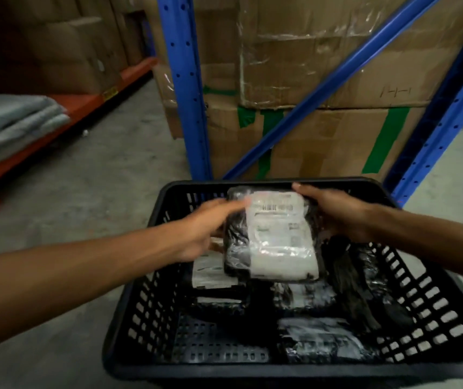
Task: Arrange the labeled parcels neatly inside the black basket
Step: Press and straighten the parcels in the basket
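Parcel (273, 237), black wrap with a white label facing up, is held over the far half of the basket (435, 299). Your right hand (336, 211) grips its right edge, fingers curled around the top corner. Your left hand (205, 231) is blurred at the left edge; you cannot tell whether it grips. More parcels (320, 341) lie on the basket floor below.

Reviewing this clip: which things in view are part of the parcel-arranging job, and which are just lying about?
Part of the job:
held parcel
left hand
right hand
basket
parcels in the basket

Just lying about:
cardboard boxes
blue rack
folded grey cloths
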A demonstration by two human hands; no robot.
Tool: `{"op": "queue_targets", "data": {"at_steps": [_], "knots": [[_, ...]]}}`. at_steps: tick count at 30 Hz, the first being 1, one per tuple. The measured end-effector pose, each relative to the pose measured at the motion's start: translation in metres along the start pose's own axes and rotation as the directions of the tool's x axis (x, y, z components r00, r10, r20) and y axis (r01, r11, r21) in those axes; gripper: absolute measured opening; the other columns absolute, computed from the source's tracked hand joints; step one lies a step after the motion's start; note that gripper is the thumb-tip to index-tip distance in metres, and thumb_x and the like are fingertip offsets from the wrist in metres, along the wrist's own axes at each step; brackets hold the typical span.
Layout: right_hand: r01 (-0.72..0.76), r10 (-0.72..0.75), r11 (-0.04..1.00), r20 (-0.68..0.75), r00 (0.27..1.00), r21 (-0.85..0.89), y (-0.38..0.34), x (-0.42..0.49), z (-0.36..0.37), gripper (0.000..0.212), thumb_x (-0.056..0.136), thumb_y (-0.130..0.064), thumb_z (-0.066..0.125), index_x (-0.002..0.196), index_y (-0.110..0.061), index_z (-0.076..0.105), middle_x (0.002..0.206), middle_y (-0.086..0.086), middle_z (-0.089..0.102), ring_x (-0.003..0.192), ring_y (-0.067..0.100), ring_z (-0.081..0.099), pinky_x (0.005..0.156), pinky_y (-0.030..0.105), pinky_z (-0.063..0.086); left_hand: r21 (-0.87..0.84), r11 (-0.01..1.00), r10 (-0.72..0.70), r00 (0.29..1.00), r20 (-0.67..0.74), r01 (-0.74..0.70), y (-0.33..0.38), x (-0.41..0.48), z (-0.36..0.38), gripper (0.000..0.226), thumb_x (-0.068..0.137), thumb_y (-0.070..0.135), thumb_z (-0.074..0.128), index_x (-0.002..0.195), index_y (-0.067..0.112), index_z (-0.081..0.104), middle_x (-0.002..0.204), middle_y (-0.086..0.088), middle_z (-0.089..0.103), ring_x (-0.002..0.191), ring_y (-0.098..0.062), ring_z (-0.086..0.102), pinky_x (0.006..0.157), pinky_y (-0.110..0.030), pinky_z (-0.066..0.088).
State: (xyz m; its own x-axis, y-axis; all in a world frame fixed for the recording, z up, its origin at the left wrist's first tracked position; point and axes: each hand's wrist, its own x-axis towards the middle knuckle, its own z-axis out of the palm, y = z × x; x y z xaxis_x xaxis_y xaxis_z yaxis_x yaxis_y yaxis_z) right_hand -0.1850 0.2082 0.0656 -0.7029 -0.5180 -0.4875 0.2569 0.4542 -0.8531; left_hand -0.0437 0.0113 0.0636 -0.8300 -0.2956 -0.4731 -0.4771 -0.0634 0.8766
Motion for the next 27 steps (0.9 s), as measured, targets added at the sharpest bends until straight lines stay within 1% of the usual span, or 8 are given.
{"op": "queue_targets", "data": {"at_steps": [4,9,12,15,18,22,24,27], "knots": [[-0.144,0.146,0.989,0.062,0.987,-0.032,0.029,0.007,0.05,0.05,0.081,-0.056,0.068,0.104,-0.012,0.072,0.1,0.01,0.074,0.084,0.027,0.072,0.074,0.04,0.062,0.002,0.987,-0.157,0.972,-0.174,0.16,-0.035,-0.003,-0.012,0.039,0.083,0.018,0.076,0.117,0.003,0.062,0.106,-0.014,0.075,0.09,-0.027,0.073,0.069,-0.035,0.06],[-0.087,0.089,0.996,0.097,0.991,-0.02,0.033,0.02,0.095,0.049,0.072,-0.016,0.087,0.114,-0.006,0.065,0.105,0.011,0.077,0.088,0.024,0.074,0.062,0.033,0.06,0.033,0.985,-0.153,0.938,-0.312,0.171,-0.045,0.007,-0.039,0.043,0.084,0.021,0.075,0.116,-0.002,0.06,0.106,-0.017,0.073,0.087,-0.03,0.074,0.059,-0.034,0.06],[0.022,-0.021,0.999,-0.032,0.999,0.049,0.028,0.042,0.113,0.054,0.074,-0.007,0.084,0.122,-0.006,0.059,0.12,0.014,0.071,0.101,0.029,0.071,0.083,0.043,0.061,0.144,0.976,-0.107,0.93,-0.35,0.166,-0.041,0.017,-0.049,0.026,0.088,0.017,0.069,0.107,0.0,0.062,0.111,-0.013,0.071,0.101,-0.031,0.071,0.085,-0.039,0.06],[0.067,-0.056,0.992,0.106,0.993,-0.105,0.035,0.049,0.125,0.066,0.087,-0.008,0.071,0.145,-0.008,0.04,0.131,0.01,0.064,0.114,0.023,0.064,0.103,0.036,0.05,0.272,0.942,-0.127,0.96,-0.248,0.195,-0.039,0.026,-0.051,0.033,0.09,0.006,0.064,0.122,0.005,0.063,0.122,-0.013,0.068,0.1,-0.024,0.066,0.082,-0.032,0.055],[0.126,-0.062,0.95,0.224,0.973,-0.285,0.044,0.05,0.129,0.098,0.094,-0.014,0.064,0.155,-0.009,-0.013,0.149,0.006,0.045,0.124,0.011,0.047,0.098,0.015,0.039,0.575,0.793,-0.122,0.978,-0.171,0.2,-0.049,0.035,-0.051,0.05,0.084,0.009,0.064,0.134,0.012,0.059,0.134,-0.009,0.064,0.112,-0.021,0.063,0.095,-0.029,0.053],[0.161,-0.056,0.905,0.265,0.963,-0.394,0.039,0.056,0.108,0.09,0.094,-0.025,0.064,0.157,-0.017,0.0,0.158,0.002,0.034,0.136,0.015,0.041,0.106,0.018,0.032,0.793,0.569,-0.06,0.973,-0.225,0.218,-0.047,0.036,-0.038,0.067,0.088,0.023,0.059,0.15,0.008,0.039,0.154,-0.015,0.041,0.137,-0.029,0.048,0.11,-0.033,0.045],[0.206,-0.065,0.774,0.249,0.966,-0.599,0.039,0.051,0.086,0.076,0.097,-0.025,0.058,0.157,-0.015,0.011,0.157,0.005,0.037,0.125,0.013,0.053,0.095,0.011,0.038,0.885,0.451,0.078,0.982,-0.173,0.12,-0.044,0.034,-0.024,0.075,0.087,0.03,0.06,0.154,0.009,0.031,0.161,-0.017,0.025,0.146,-0.033,0.032,0.116,-0.039,0.037],[0.306,-0.169,0.341,0.262,0.95,-0.889,0.06,0.041,0.042,0.061,0.094,-0.027,0.057,0.15,-0.019,0.036,0.151,0.009,0.047,0.124,0.023,0.055,0.1,0.028,0.046,0.915,0.356,0.265,0.96,0.096,-0.189,-0.04,0.023,0.016,0.072,0.087,0.029,0.06,0.151,0.008,0.036,0.16,-0.018,0.029,0.148,-0.033,0.029,0.118,-0.039,0.033]]}}
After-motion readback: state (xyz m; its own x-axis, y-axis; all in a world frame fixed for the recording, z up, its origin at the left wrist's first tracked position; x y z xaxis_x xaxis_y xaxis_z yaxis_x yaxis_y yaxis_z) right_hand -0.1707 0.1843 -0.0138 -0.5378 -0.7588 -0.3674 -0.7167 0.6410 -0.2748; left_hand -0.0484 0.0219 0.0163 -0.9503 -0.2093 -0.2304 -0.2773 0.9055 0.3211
